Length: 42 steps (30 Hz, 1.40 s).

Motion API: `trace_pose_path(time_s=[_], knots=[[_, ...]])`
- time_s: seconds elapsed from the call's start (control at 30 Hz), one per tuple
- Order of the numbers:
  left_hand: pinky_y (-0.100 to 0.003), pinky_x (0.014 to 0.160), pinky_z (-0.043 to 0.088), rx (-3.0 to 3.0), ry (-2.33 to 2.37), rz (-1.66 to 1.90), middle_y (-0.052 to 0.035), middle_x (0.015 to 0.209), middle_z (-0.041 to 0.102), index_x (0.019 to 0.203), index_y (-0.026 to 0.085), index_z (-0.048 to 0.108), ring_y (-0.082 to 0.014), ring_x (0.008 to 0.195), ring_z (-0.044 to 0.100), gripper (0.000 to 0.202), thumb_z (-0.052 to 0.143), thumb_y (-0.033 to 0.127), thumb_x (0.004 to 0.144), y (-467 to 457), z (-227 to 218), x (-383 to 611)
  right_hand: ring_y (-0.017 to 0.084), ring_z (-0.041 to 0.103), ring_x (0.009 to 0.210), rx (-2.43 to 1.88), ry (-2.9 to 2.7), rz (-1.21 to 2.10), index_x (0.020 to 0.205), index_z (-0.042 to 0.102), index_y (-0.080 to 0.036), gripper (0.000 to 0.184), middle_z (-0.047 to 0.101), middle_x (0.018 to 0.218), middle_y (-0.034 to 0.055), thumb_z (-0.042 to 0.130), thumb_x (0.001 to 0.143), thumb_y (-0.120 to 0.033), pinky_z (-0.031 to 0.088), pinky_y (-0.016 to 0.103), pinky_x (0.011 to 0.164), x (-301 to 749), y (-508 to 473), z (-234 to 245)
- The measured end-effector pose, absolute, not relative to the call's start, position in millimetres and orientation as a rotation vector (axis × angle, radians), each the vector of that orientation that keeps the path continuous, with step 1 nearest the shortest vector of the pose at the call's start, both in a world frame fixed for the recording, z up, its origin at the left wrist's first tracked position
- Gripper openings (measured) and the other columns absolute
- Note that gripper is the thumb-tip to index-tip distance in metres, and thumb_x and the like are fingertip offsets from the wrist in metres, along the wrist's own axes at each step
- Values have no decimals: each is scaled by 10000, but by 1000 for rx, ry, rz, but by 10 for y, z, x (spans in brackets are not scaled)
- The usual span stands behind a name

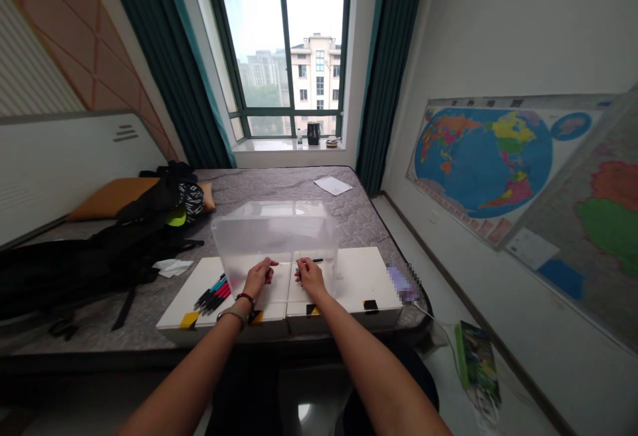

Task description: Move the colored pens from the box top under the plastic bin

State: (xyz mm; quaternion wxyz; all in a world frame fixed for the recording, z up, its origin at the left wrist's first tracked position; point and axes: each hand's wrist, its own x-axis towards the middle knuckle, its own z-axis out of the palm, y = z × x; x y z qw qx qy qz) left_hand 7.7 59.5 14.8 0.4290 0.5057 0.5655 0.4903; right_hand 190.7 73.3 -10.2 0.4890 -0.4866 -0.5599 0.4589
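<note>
**Though the plastic blurs it, a dark pen [310,262] sits at your right hand [310,278]**

Since you sit at the near edge of the bed [356,220], both forearms reach forward to two white boards [204,280] laid side by side there, their seam running between your hands. Your left hand [258,278] lies over the left board with its fingers [268,263] spread open, holding nothing that shows. Your right fingers [301,275] curl up against the dark pen, which has a teal end; you may be pinching it, but from this view you cannot tell. A clear plastic bin [274,230] stands over the far part of both boards, just past your hands. A bundle of black, red and teal markers [213,295] lies on the left board, left of your left hand. Farther off on the bed are a black bag [74,276] along the left side and a sheet of white paper [333,185] near the far edge.
</note>
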Motion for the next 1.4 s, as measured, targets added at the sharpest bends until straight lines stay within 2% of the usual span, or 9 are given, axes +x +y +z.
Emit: trace_pose_path(time_s=[0.07, 0.13, 0.2, 0.27, 0.43, 0.57, 0.77, 1.0, 1.4], knots=[[-246, 509, 405, 1352, 1481, 1149, 33, 590, 529, 963, 139, 660, -100, 490, 464, 604, 456, 682, 795, 629, 203, 51, 142, 623, 578, -1190, -1445, 1022, 982, 632, -195, 288, 645, 688, 7, 468, 931, -425, 469, 230, 521, 1901, 695, -81], [-263, 553, 444, 1502, 1524, 1068, 9, 646, 588, 959, 150, 676, -116, 535, 516, 565, 487, 656, 791, 652, 242, 13, 164, 646, 734, -1175, -1573, 837, 992, 657, -200, 242, 674, 794, 34, 492, 936, -367, 502, 271, 685, 1891, 644, -55], [-285, 632, 481, 1629, 1522, 1031, -20, 721, 651, 946, 159, 682, -139, 609, 581, 514, 512, 621, 798, 655, 252, -33, 184, 628, 890, -1157, -1698, 653, 1000, 680, -203, 218, 676, 911, 59, 505, 940, -318, 474, 299, 831, 1880, 587, -25], [-306, 721, 505, 1681, 1503, 1048, -45, 806, 697, 961, 164, 677, -165, 709, 636, 478, 530, 592, 805, 637, 235, -83, 188, 604, 944, -1177, -1772, 551, 1038, 688, -210, 232, 655, 969, 70, 488, 956, -295, 448, 300, 880, 1873, 535, 6], [-363, 872, 503, 1754, 1577, 1073, -81, 1010, 719, 1007, 181, 682, -216, 916, 656, 422, 575, 531, 796, 547, 164, -172, 187, 566, 947, -1297, -1844, 428, 1083, 691, -237, 235, 609, 956, 66, 491, 964, -267, 435, 278, 863, 1859, 469, 48], [-390, 924, 487, 1930, 1633, 1063, -81, 1022, 709, 951, 202, 703, -236, 980, 638, 330, 586, 470, 798, 504, 168, -181, 201, 534, 977, -1320, -1905, 364, 1063, 691, -249, 215, 600, 951, 65, 503, 959, -247, 428, 287, 856, 1828, 457, 37], [-374, 898, 495, 2053, 1624, 1043, -78, 991, 699, 949, 205, 700, -223, 945, 642, 266, 567, 403, 831, 533, 180, -198, 210, 503, 988, -1321, -1966, 319, 1066, 684, -266, 215, 590, 966, 66, 509, 950, -218, 418, 296, 848, 1803, 444, 11], [-370, 912, 481, 2134, 1592, 980, -68, 981, 687, 930, 216, 702, -223, 956, 631, 239, 562, 386, 837, 509, 164, -173, 211, 493, 982, -1319, -1984, 341, 1060, 691, -280, 210, 588, 960, 59, 540, 931, -212, 416, 298, 845, 1809, 450, 7], [-353, 852, 491, 2166, 1586, 907, -66, 956, 684, 942, 211, 689, -210, 900, 625, 229, 563, 372, 839, 522, 149, -186, 220, 499, 965, -1324, -1971, 321, 1035, 699, -271, 203, 589, 956, 69, 551, 921, -193, 430, 311, 840, 1793, 459, -17]])
